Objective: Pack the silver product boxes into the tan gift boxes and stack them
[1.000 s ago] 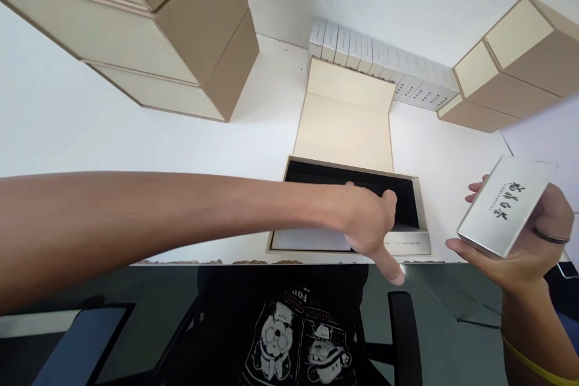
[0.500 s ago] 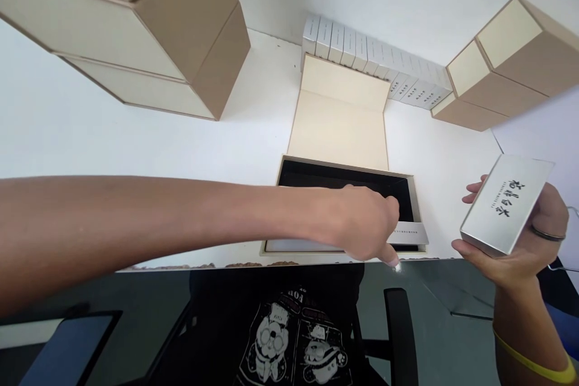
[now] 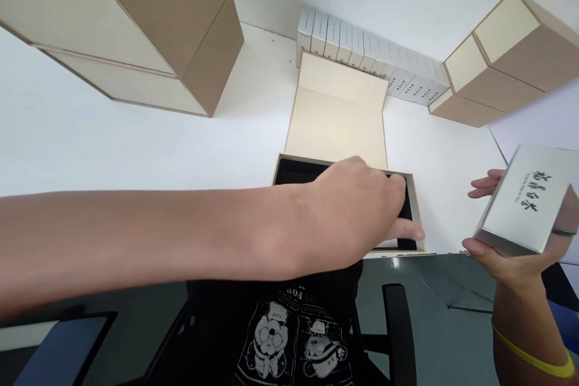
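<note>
An open tan gift box [image 3: 418, 217] with a black lining sits at the table's near edge, its cream lid [image 3: 339, 114] folded back flat. My left hand [image 3: 362, 211] reaches across over the box, fingers extended along its front right corner and covering most of the inside; a sliver of a small white box shows under the fingers. My right hand [image 3: 520, 253] holds a small silver-white box [image 3: 527, 199] with black characters, up in the air to the right of the gift box.
A row of several small white boxes [image 3: 371, 57] lines the back wall. Stacked tan boxes [image 3: 136, 18] stand at the left, and more tan boxes [image 3: 497, 60] at the right. A chair armrest [image 3: 398, 332] is below the table edge.
My left hand has lifted and shifted right over the gift box, hiding the small white boxes inside. My right hand with the small box has drifted slightly right and up.
</note>
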Demonstrator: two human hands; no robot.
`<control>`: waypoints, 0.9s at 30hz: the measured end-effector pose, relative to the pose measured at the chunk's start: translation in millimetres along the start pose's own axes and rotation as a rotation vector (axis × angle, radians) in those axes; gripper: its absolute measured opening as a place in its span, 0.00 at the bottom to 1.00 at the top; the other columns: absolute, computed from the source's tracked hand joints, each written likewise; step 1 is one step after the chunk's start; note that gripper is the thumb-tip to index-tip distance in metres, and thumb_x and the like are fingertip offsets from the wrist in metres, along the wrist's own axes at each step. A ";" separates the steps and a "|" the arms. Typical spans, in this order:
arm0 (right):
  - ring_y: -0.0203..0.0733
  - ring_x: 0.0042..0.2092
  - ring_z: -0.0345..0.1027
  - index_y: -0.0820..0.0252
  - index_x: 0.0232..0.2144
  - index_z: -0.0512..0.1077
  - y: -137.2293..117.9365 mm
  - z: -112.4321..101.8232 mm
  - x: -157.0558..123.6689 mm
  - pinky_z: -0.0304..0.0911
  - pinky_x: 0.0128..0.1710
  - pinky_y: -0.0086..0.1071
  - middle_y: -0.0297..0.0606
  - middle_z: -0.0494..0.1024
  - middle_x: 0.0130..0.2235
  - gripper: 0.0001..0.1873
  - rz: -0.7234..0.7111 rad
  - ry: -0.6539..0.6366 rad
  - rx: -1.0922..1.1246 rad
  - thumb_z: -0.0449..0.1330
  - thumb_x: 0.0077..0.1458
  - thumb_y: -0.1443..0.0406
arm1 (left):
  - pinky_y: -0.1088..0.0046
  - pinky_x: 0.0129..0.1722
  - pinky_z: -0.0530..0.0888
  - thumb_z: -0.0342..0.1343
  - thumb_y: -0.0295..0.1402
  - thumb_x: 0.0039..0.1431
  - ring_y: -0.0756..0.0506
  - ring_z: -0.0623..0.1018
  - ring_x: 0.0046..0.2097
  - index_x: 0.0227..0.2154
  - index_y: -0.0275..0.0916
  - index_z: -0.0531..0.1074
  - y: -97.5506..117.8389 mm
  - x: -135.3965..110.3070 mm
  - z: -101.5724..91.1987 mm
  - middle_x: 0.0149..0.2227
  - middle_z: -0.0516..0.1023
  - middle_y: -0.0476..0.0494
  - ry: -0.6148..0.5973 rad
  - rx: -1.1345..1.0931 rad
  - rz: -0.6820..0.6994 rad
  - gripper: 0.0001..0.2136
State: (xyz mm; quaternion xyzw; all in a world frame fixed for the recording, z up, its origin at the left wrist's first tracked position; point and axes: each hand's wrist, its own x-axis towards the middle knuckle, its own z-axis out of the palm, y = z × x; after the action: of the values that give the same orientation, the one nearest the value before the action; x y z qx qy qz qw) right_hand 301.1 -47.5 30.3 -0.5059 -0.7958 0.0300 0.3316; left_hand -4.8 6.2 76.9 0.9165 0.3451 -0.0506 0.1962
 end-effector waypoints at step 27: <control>0.58 0.56 0.71 0.52 0.65 0.65 -99.2 52.3 74.3 0.74 0.49 0.48 0.49 0.73 0.58 0.38 -0.410 -0.939 -0.220 0.71 0.57 0.52 | 0.52 0.48 0.81 0.74 0.40 0.53 0.30 0.83 0.50 0.55 0.27 0.69 -49.8 -79.8 74.7 0.53 0.80 0.26 0.518 0.097 0.137 0.32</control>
State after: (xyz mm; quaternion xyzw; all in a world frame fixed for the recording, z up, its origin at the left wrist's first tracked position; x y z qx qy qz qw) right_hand 174.1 -19.4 64.5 -0.3034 -0.9399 0.1043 -0.1168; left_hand -94.5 -38.1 10.4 0.9284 0.3179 0.1827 0.0601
